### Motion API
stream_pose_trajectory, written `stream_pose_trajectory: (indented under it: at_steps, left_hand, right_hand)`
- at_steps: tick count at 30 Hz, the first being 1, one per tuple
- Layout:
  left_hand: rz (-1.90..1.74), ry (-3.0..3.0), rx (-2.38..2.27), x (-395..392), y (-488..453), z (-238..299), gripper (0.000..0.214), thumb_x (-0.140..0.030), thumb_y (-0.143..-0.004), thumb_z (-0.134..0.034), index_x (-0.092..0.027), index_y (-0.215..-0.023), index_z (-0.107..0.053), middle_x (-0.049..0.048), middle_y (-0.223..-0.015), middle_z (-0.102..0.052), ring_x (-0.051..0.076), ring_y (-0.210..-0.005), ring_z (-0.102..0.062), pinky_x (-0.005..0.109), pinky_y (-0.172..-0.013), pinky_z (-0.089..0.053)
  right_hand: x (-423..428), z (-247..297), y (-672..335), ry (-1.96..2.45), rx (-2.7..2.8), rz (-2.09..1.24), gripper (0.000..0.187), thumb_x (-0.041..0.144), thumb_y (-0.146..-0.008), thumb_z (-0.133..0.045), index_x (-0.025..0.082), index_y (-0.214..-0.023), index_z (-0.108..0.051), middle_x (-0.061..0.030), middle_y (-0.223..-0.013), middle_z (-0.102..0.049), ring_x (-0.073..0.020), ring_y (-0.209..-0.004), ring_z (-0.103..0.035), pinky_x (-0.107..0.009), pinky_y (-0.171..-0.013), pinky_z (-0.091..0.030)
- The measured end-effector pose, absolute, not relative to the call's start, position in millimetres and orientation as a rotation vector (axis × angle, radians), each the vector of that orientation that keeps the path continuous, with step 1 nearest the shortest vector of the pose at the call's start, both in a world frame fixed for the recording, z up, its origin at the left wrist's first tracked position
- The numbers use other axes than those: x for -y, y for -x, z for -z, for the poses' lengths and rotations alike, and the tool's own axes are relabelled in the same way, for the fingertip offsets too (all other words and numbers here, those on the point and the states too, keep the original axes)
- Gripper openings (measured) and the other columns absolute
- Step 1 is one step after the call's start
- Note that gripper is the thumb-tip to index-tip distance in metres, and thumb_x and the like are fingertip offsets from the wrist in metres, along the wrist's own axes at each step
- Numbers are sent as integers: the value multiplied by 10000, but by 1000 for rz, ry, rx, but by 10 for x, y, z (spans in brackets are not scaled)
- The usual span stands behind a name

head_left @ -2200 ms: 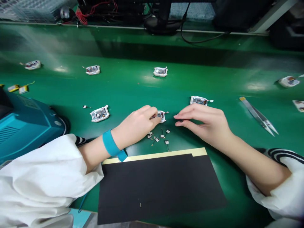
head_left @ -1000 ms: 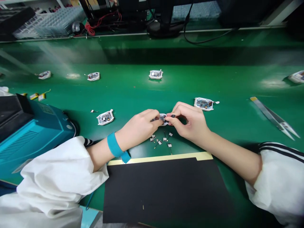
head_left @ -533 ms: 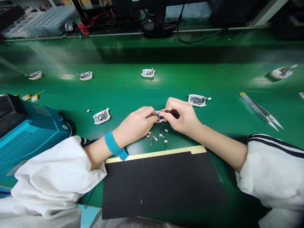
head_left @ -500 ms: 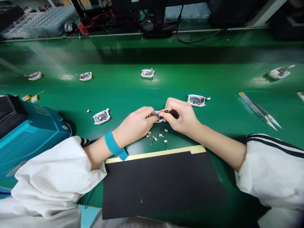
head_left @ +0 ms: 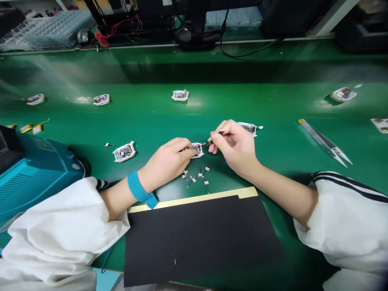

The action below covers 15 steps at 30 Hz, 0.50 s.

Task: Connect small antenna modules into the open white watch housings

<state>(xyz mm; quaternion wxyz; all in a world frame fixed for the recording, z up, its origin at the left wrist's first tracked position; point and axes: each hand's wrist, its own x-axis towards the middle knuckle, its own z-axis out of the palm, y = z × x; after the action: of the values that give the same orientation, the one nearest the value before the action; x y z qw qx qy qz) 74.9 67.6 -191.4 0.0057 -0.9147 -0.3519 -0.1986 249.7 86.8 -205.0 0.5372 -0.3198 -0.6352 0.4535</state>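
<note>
My left hand (head_left: 168,161), with a blue wrist strap (head_left: 138,190), pinches a small white device shell with a circuit board (head_left: 197,149) and holds it down on the green belt. My right hand (head_left: 235,145) is closed in a pinch on a small black part with a thin lead (head_left: 218,133), held just right of and slightly above the shell. Several tiny grey parts with leads (head_left: 195,176) lie loose on the belt below both hands. A black mat with a tan strip (head_left: 200,234) lies in front of me.
More white shells lie on the green belt (head_left: 151,117): one at left (head_left: 123,152), one behind my right hand (head_left: 249,127), others farther back (head_left: 180,95) and at the right (head_left: 342,94). Tweezers (head_left: 325,143) lie right. A teal machine (head_left: 33,169) stands left.
My right hand came in from the right to meet the shell, then lifted slightly up and away from it, still pinching the black part. My left hand stayed on the shell.
</note>
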Motion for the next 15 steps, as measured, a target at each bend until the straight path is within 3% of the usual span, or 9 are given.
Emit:
stream_pose_trajectory:
  at_steps: [15]
  left_hand:
    - [520, 2897, 1188, -689, -765, 1873, 202, -171, -836, -413, -133, -971, -558, 60, -915, -580, 151, -877, -536, 266, -770, -460]
  right_hand:
    - [-861, 2035, -2523, 810, 1558, -1092, 278, 369, -788, -516, 190, -646, -356, 41, -646, -451, -43, -500, -506, -185, -458, -424]
